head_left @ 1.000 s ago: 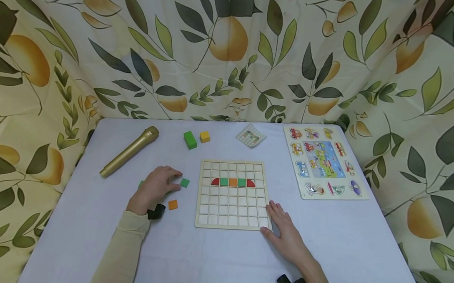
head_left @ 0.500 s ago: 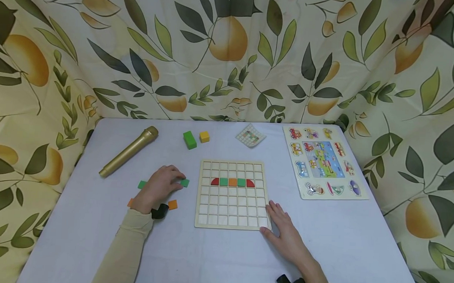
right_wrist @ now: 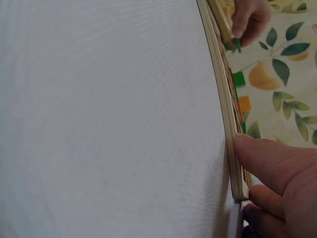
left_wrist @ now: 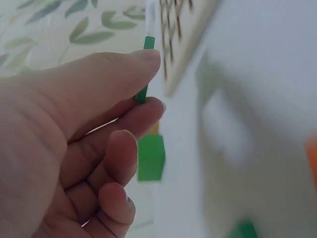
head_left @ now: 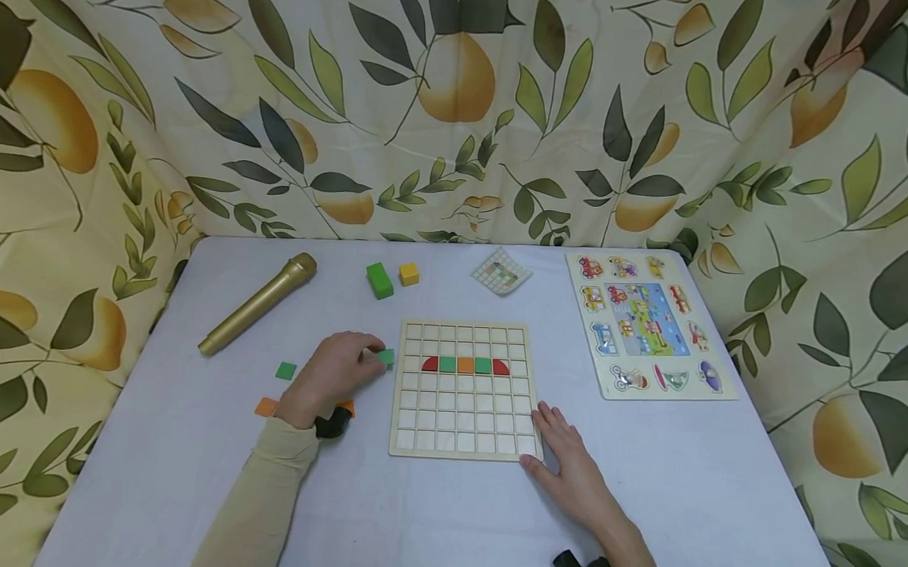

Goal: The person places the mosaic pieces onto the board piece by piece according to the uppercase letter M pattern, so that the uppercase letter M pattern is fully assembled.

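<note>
In the head view my left hand (head_left: 334, 373) pinches a small green square tile (head_left: 386, 358) just left of the wooden grid board (head_left: 463, 441). The left wrist view shows that green tile (left_wrist: 149, 43) on edge between thumb and forefinger, the other fingers loosely bent. Across one row of the board lie a red quarter-round tile (head_left: 431, 364), a green, an orange and another green square, then a second red quarter-round (head_left: 500, 367). My right hand (head_left: 575, 471) rests at the board's lower right corner, fingers extended along the side and thumb at the near edge.
Left of the board lie a green tile (head_left: 286, 370) and an orange tile (head_left: 266, 407); another orange one is partly behind the left wrist. Farther back are a gold microphone (head_left: 258, 304), green block (head_left: 380, 281), yellow cube (head_left: 408, 273), patterned card (head_left: 502, 272) and picture puzzle (head_left: 668, 393).
My left hand has reached the green tile, pinched it and carried it right toward the board. A green and an orange tile behind that hand have come into view. The right hand stays put.
</note>
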`<act>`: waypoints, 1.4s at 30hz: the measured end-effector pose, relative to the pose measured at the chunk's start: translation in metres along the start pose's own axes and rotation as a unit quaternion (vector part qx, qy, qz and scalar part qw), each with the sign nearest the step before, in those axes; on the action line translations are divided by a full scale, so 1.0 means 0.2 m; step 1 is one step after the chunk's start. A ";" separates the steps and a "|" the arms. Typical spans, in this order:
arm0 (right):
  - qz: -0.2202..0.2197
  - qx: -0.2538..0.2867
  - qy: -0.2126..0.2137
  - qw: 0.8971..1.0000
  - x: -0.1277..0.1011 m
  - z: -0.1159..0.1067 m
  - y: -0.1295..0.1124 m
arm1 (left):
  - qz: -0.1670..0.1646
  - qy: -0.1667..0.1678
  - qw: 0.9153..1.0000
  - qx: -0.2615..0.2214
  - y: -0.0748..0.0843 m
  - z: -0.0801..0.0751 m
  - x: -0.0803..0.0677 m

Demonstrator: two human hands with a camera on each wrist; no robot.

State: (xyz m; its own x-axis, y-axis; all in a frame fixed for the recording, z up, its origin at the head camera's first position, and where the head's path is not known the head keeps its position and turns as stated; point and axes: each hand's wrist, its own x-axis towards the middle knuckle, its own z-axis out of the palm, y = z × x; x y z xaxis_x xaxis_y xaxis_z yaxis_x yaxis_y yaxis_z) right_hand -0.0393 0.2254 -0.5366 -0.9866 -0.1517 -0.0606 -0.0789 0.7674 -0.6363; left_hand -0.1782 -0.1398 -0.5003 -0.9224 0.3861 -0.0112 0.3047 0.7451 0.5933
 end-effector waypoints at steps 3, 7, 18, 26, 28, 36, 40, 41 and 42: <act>-0.002 0.000 0.003 1.000 0.00 0.00 0.00 | 0.012 0.000 1.000 -0.001 0.06 0.02 0.03; -0.005 0.000 0.008 1.000 0.00 0.00 0.00 | 0.036 -0.009 0.999 0.003 0.16 0.04 0.06; -0.007 0.006 0.007 1.000 0.00 0.00 0.00 | 0.104 -0.037 0.994 0.022 0.33 0.15 0.15; -0.011 0.009 0.010 1.000 0.00 -0.01 0.00 | 0.121 -0.064 0.991 0.011 0.42 0.21 0.18; -0.010 0.009 0.007 1.000 0.00 -0.01 0.00 | 0.129 -0.065 0.989 0.015 0.44 0.23 0.19; -0.003 0.009 -0.006 1.000 -0.01 -0.02 0.00 | 0.157 -0.069 0.984 0.035 0.49 0.30 0.23; -0.004 0.009 -0.008 1.000 -0.01 -0.02 0.00 | 0.165 -0.074 0.982 0.046 0.52 0.32 0.25; -0.006 0.010 -0.008 1.000 -0.01 -0.01 0.01 | 0.166 -0.076 0.982 0.045 0.53 0.32 0.25; -0.007 0.010 -0.008 1.000 -0.01 -0.01 0.01 | 0.169 -0.077 0.981 0.045 0.54 0.32 0.25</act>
State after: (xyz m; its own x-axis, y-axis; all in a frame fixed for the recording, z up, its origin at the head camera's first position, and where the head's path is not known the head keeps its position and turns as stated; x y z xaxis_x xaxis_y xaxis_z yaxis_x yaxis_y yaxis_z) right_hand -0.0388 0.2284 -0.5352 -0.9831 -0.1720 -0.0632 -0.0897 0.7526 -0.6523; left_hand -0.1768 -0.0054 -0.4893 -0.7196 0.6927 0.0485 0.6142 0.6023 0.5099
